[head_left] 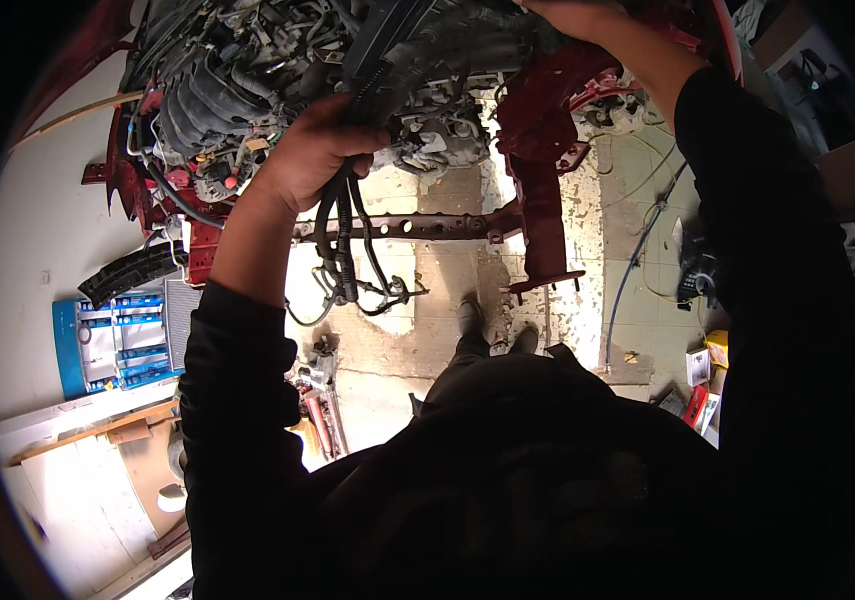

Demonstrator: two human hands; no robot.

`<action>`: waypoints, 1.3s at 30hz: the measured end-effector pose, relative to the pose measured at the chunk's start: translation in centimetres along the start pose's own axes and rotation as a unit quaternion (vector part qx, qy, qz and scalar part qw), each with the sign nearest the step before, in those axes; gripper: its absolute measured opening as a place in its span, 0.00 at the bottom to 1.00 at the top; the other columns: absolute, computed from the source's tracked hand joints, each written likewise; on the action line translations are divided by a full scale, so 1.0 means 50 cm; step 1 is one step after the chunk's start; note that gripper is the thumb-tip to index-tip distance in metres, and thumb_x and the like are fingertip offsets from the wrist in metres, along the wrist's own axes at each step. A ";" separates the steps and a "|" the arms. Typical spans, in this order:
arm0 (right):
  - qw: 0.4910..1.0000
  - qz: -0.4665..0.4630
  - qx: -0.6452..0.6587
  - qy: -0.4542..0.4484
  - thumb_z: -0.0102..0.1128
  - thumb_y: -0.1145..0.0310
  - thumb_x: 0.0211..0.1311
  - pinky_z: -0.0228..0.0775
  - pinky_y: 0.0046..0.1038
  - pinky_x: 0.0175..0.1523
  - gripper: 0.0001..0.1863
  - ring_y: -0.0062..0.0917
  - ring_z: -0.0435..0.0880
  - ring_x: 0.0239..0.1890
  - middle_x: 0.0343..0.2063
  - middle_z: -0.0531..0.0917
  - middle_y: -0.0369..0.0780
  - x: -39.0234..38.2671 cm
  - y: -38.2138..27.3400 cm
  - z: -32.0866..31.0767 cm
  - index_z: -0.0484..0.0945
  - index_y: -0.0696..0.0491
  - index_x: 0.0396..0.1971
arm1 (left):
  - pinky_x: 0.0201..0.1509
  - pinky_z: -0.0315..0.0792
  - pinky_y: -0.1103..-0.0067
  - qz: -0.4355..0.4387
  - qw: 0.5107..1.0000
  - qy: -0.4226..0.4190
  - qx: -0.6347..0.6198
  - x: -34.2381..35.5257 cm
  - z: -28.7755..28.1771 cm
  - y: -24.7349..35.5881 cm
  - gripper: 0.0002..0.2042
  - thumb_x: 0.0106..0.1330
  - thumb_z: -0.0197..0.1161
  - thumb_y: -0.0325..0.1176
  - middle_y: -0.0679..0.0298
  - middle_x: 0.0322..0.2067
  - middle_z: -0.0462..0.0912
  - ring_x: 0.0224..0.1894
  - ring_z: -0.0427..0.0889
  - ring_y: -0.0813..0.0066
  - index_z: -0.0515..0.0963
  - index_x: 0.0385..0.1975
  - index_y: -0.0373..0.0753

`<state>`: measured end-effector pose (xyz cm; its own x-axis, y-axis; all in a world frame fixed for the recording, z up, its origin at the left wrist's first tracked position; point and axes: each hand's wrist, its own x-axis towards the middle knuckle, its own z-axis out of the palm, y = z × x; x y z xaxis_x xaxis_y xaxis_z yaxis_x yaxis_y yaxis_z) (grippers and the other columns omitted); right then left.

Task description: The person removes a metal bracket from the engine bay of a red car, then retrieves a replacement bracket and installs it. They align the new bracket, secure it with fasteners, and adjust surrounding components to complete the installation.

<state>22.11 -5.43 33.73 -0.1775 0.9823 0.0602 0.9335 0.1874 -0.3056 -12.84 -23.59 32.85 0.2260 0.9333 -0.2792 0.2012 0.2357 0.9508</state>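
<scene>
My left hand (326, 150) is closed around a bundle of black hoses and corrugated harness (344, 240), whose loose ends and fittings dangle below it. A long black strip (385, 40) runs upward just past this hand, over the dark, cluttered engine (218, 90) of a red vehicle. My right hand (573, 17) reaches to the upper edge of the view above the red frame rail (538, 215); its fingers are mostly out of view, so what they touch is unclear.
A crossmember (418, 226) spans below the engine. On the left lie a black curved part (128, 271), a blue-and-white tray (70, 350) and boards (78, 500). A cable (633, 260) runs across the floor at right, near small boxes (698, 367). My feet stand below.
</scene>
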 end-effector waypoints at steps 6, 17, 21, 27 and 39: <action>1.000 -0.006 -0.012 0.022 0.56 0.33 0.78 0.77 0.48 0.69 0.39 0.52 0.87 0.65 0.59 0.89 0.56 0.008 0.009 0.013 0.88 0.58 0.58 | 0.33 0.72 0.76 0.003 0.999 -0.025 0.042 0.042 -0.028 0.021 0.18 0.64 0.75 0.26 0.64 0.33 0.85 0.28 0.79 0.74 0.85 0.53 0.33; 0.999 -0.050 0.001 0.008 0.52 0.25 0.78 0.74 0.45 0.67 0.46 0.48 0.87 0.62 0.56 0.88 0.53 0.130 0.129 0.109 0.83 0.59 0.62 | 0.44 0.83 0.70 -0.005 0.900 0.001 0.436 -0.026 -0.094 -0.058 0.12 0.78 0.69 0.36 0.59 0.38 0.92 0.40 0.92 0.72 0.84 0.54 0.37; 0.996 -0.065 -0.013 0.066 0.52 0.24 0.78 0.73 0.45 0.70 0.48 0.48 0.85 0.65 0.61 0.87 0.54 0.130 0.131 0.120 0.82 0.58 0.66 | 0.38 0.86 0.68 0.034 0.899 -0.042 0.435 -0.054 -0.147 -0.151 0.08 0.70 0.67 0.33 0.54 0.37 0.90 0.31 0.93 0.63 0.83 0.38 0.34; 0.998 -0.054 -0.008 0.026 0.52 0.24 0.77 0.74 0.45 0.70 0.46 0.50 0.85 0.66 0.61 0.87 0.55 0.109 0.119 0.101 0.84 0.56 0.64 | 0.49 0.85 0.72 0.013 0.950 0.049 0.308 -0.007 -0.076 -0.341 0.07 0.77 0.65 0.32 0.61 0.35 0.91 0.41 0.92 0.71 0.85 0.47 0.37; 0.993 -0.049 -0.057 0.087 0.59 0.40 0.76 0.78 0.49 0.67 0.34 0.56 0.87 0.60 0.52 0.90 0.59 0.035 0.047 0.053 0.88 0.60 0.53 | 0.53 0.85 0.64 -0.098 0.992 -0.063 -0.039 0.217 0.229 -0.479 0.27 0.77 0.68 0.37 0.62 0.59 0.89 0.55 0.91 0.65 0.76 0.76 0.46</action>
<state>23.16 -3.29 30.61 -0.2224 0.9420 0.2512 0.9452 0.2715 -0.1814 -4.32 -22.19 5.52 0.3071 0.8276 -0.4697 0.1805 0.4340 0.8827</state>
